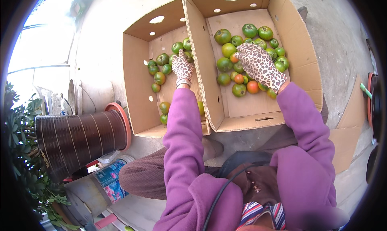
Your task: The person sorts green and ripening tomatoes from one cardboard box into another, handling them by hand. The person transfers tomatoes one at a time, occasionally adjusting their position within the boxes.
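Observation:
Two open cardboard boxes stand side by side on the floor, each with loose tomatoes inside. My left hand (182, 67), in a leopard-print glove, is over the tomatoes in the left box (136, 80), its fingers at a green tomato (177, 47); whether it grips one is hidden. My right hand (261, 65), gloved alike, lies palm down over the tomatoes in the right box (299, 55). Its fingertips are beside an orange tomato (234, 58), and its grip cannot be made out. Most tomatoes are green; a redder tomato (252, 87) lies below my right hand.
A brown ribbed plant pot (81, 140) with an orange rim lies at the left, near a white bucket (95, 96) and a bucket with a printed label (112, 179). Leafy plants (24, 134) line the left edge. A flat cardboard piece (343, 140) lies at the right.

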The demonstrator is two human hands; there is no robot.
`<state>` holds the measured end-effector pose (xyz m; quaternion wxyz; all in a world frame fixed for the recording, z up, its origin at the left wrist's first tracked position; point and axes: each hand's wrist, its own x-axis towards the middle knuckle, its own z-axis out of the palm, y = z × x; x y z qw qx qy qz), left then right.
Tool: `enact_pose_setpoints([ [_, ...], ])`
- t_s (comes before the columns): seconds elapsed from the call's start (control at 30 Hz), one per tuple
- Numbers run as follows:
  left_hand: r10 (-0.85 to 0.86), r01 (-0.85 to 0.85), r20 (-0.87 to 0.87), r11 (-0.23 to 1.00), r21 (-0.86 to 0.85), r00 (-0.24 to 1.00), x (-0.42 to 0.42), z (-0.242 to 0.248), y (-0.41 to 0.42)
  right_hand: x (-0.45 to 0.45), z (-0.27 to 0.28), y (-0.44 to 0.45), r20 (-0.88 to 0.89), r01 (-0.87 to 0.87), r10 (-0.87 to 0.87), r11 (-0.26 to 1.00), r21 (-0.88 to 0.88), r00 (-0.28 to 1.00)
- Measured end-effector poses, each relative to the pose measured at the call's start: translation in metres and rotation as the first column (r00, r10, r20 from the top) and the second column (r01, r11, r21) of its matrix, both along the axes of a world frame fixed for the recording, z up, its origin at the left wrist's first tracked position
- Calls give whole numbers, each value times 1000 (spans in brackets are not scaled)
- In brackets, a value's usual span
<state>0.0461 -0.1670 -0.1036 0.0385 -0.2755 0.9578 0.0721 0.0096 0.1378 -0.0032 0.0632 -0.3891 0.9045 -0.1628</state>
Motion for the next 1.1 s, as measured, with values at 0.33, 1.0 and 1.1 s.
enact_pose_setpoints([
  [0.33, 129, -83, -360, 987, 138, 924, 10, 3, -17, -7, -5, -1, 3, -48, 48, 999, 2, 999],
  [1.0, -69, 442, -465, 458, 771, 883, 2, 118, 143, -4, -2, 6, 134, 206, -161, 862, -463, 978],
  [1.1, 94, 511, -617, 471, 719, 781, -2, 129, 134, -25, -11, 27, 80, 330, -326, 860, -388, 942],
])
